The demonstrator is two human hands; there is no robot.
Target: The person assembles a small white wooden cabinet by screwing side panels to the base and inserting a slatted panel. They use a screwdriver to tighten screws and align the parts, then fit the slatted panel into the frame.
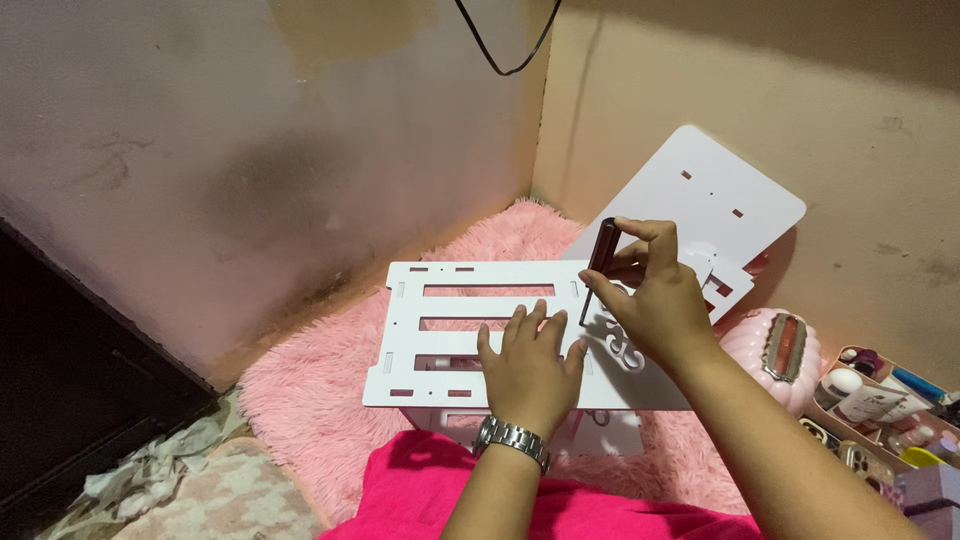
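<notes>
A white cut-out panel (440, 335) with long slots and a scrollwork edge lies flat in front of me, over other white pieces. My left hand (527, 365), with a metal wristwatch, presses flat on the panel's near right part. My right hand (655, 300) pinches a dark, slim screwdriver (597, 268) held nearly upright, its tip down on the panel near the right edge.
A pink fluffy rug (320, 400) covers the floor in the wall corner. Another white slotted panel (715, 195) leans on the right wall. A pink rounded case (775, 350) and a box of small cosmetic items (885, 410) sit at right. Pink cloth (430, 490) lies over my lap.
</notes>
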